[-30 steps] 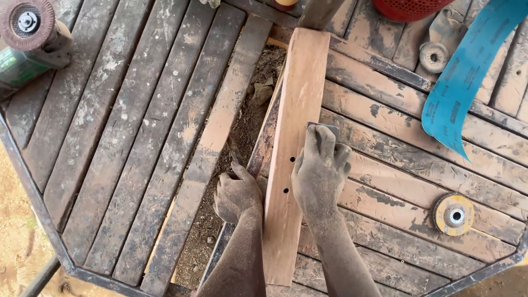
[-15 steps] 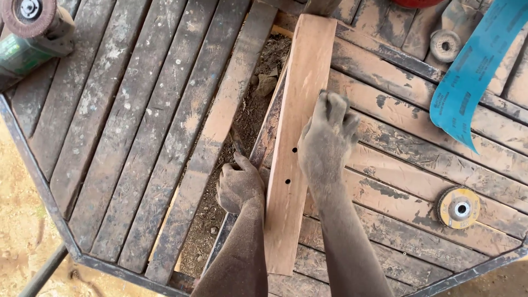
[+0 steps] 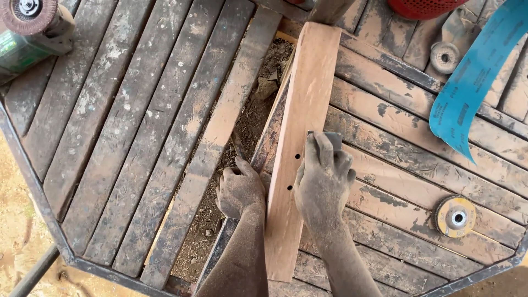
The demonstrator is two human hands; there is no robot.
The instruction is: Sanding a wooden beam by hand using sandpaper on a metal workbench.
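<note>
R hand [image 3: 323, 179] presses sanding pad [image 3: 330, 138] on plank [image 3: 305, 99] (fingers curled); L hand [image 3: 239, 190] fist steadies edge.

- A blue strip of sanding paper [image 3: 477, 82] lies at the upper right of the slatted table [image 3: 126, 126], running from the top right corner down to a pointed end. Small dark printing runs along its length; that is the only printed surface close to a label here.
- The green body of the power tool [image 3: 22, 47] at the top left corner may carry a pale marking, too blurred to tell.
- The yellow grinding disc [image 3: 455, 216] at the lower right has a coloured face around its metal hub.
- No packages, signs or screens.
</note>
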